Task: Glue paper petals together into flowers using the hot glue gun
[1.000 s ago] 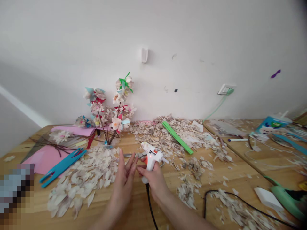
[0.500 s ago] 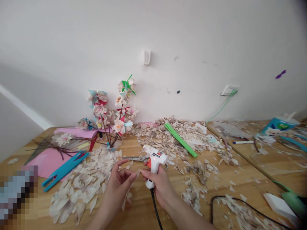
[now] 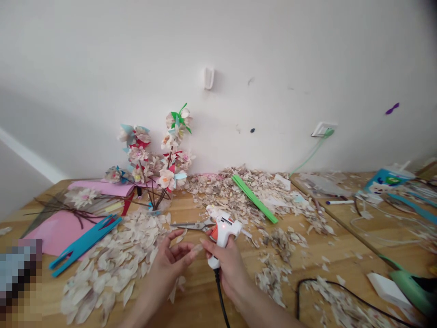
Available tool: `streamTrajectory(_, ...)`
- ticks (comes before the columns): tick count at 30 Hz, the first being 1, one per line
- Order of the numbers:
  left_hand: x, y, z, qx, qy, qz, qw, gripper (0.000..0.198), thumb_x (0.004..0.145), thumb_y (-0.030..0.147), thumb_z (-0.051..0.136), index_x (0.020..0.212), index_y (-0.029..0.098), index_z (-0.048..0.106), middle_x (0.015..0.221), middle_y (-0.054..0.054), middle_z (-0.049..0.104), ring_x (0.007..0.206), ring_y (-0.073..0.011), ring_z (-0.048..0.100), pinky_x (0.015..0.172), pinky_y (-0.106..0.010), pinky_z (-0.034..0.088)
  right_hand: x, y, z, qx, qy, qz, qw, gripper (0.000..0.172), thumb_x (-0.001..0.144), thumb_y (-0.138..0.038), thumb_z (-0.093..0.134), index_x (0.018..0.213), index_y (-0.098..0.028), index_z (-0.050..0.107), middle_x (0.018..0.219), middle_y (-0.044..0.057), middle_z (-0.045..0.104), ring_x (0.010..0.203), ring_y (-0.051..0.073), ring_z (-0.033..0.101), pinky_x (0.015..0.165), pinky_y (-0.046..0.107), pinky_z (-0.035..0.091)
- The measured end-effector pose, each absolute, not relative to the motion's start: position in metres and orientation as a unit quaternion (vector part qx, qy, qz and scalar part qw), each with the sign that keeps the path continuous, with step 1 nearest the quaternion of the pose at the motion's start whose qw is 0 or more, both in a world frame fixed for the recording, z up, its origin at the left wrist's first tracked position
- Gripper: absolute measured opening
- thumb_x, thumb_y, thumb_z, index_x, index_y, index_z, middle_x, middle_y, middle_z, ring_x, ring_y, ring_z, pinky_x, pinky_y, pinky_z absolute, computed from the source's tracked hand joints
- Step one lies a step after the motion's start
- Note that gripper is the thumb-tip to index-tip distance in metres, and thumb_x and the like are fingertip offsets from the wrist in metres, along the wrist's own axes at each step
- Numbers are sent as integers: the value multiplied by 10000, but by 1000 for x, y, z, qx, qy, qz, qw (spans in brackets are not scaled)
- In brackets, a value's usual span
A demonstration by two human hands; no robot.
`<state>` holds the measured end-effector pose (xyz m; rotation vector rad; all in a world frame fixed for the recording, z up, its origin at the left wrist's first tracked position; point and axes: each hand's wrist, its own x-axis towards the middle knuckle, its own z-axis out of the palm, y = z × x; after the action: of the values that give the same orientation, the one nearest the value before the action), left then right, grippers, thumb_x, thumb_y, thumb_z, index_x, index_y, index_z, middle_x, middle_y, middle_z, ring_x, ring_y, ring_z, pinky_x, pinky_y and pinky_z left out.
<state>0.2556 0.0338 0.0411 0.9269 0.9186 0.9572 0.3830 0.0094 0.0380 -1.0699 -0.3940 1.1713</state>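
In my right hand (image 3: 228, 262) is a white hot glue gun (image 3: 223, 230) with an orange trigger, a lit red light and a black cord running down from its handle. My left hand (image 3: 174, 259) pinches a small pale petal (image 3: 197, 248) between thumb and finger, close to my right thumb. Behind the hands, a pair of scissors (image 3: 193, 225) lies on the table, partly hidden by the glue gun. A loose heap of pale dried petals (image 3: 114, 269) spreads to the left of my left hand.
Handmade flowers on twigs (image 3: 159, 168) stand at the back left. Blue paper strips (image 3: 85, 243) and pink paper (image 3: 61, 232) lie at the left. A green paper strip (image 3: 254, 199) rests on petal scraps. A black cable (image 3: 327, 282) and a blue cup (image 3: 387, 181) are at the right.
The view has shifted slightly, so most things sit a little further left. The petal between my fingers is turned a little; both hands keep their hold.
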Motion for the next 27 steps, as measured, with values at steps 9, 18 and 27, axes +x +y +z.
streamTrajectory(9,254,34,49,325,401,455,726,673,546,241,804,1099,197,423,689,-3,717,690,-169,688,723,-271,499,381,5,37,-468,-192,543,670,371,459,-211,804,756,-184,584,534,-61,608,454,86,480,456,206,358)
streamTrajectory(18,250,37,53,351,411,414,732,683,599,189,777,1164,161,395,700,-29,724,711,-184,693,751,-317,517,385,5,38,-463,-230,571,637,424,460,-196,821,788,-196,554,527,-76,596,433,71,459,428,186,318)
streamTrajectory(27,246,38,59,272,401,363,796,485,648,110,733,1062,176,488,747,-33,723,687,-159,694,701,-265,541,386,6,38,-425,-245,588,644,412,456,-202,831,779,-193,576,545,-72,589,418,57,435,417,182,304)
